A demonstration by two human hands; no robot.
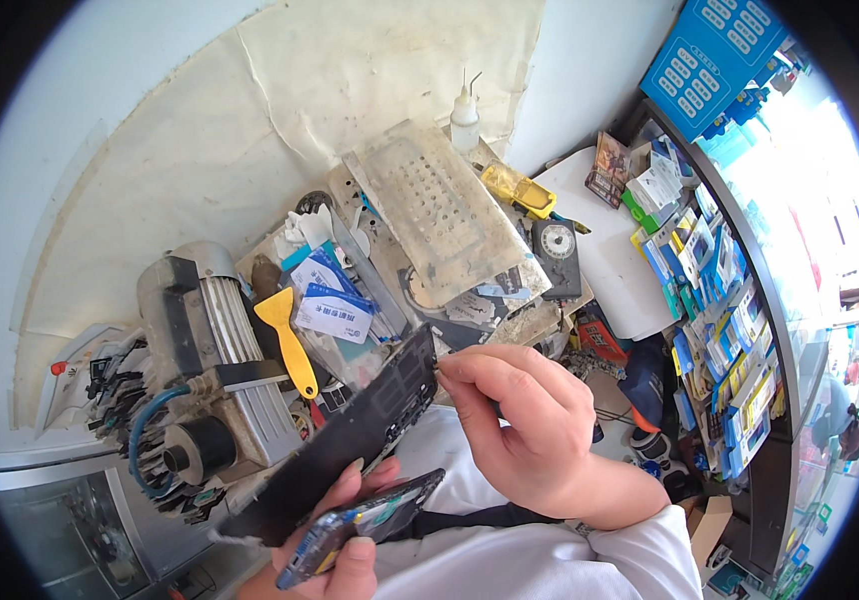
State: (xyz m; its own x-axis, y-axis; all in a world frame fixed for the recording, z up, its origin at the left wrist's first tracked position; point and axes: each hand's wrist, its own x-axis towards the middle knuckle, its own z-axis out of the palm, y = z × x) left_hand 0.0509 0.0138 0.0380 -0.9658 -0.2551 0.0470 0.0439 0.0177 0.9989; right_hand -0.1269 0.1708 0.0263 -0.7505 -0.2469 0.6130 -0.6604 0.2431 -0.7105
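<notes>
A long black flat panel (335,445), with small parts along its right edge, slants up in front of me. My left hand (352,565) is closed round an opened phone (395,505) whose inner parts show; its thumb lies on the phone's near side. Its other fingertips reach up between the phone and the panel, against the panel's lower edge. My right hand (535,410) is closed in a pinch at the panel's upper right corner. Whatever is between those fingertips is too small to make out.
Behind the panel lie a yellow scraper (288,335) and blue-and-white cards (335,310). A perforated metal plate (440,210) covers the bench's middle. On the left stands a motor pump (215,330). Packaged goods (720,330) fill a rack at right. A dropper bottle (465,120) stands at the back.
</notes>
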